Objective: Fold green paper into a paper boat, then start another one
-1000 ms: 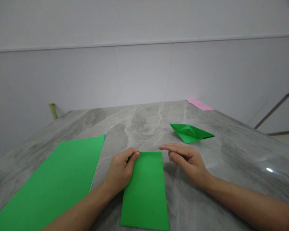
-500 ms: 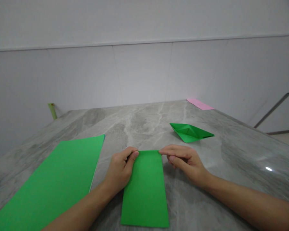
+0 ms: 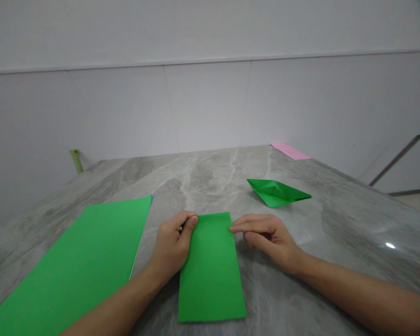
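1 pink sheet (image 3: 291,151) lies on the grey table (image 3: 210,179) near the white wall (image 3: 210,107).

Indoor room, kind unclear, grey marbled tabletop (image 3: 213,177), pale panelled wall (image 3: 210,102)

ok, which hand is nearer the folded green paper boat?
Right. The right hand is just on the near side of the paper boat, not touching it; the left hand is farther off, to its left.

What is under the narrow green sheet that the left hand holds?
The grey marbled tabletop shows around the sheet. Whatever lies directly beneath, including any fingers of the left hand, is covered and cannot be seen.
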Demonstrator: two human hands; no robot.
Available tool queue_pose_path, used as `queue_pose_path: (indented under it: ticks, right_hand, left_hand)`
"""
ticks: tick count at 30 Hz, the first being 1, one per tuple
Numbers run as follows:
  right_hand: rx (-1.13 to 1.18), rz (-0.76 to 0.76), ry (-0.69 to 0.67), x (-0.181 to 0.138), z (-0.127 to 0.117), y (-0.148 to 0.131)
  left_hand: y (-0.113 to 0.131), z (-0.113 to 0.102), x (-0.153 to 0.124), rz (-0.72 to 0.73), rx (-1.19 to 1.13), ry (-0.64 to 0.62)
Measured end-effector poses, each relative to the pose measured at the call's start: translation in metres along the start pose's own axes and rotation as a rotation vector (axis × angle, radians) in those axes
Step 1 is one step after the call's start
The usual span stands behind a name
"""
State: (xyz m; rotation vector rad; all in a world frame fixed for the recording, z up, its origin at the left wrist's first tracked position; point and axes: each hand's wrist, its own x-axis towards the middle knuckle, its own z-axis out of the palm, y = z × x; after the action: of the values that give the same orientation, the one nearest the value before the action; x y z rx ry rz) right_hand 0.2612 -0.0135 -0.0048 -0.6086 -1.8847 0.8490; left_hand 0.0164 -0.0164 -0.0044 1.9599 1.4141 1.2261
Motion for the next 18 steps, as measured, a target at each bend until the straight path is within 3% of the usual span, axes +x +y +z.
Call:
queue_pose_path:
  ticks: [18]
  right_hand:
    - [0.051,0.020,-0.121,-0.0020,0.0028,-0.0050]
  left_hand:
    - [0.0033,-0.0049,0.0046,-0.099,0.027,0.207]
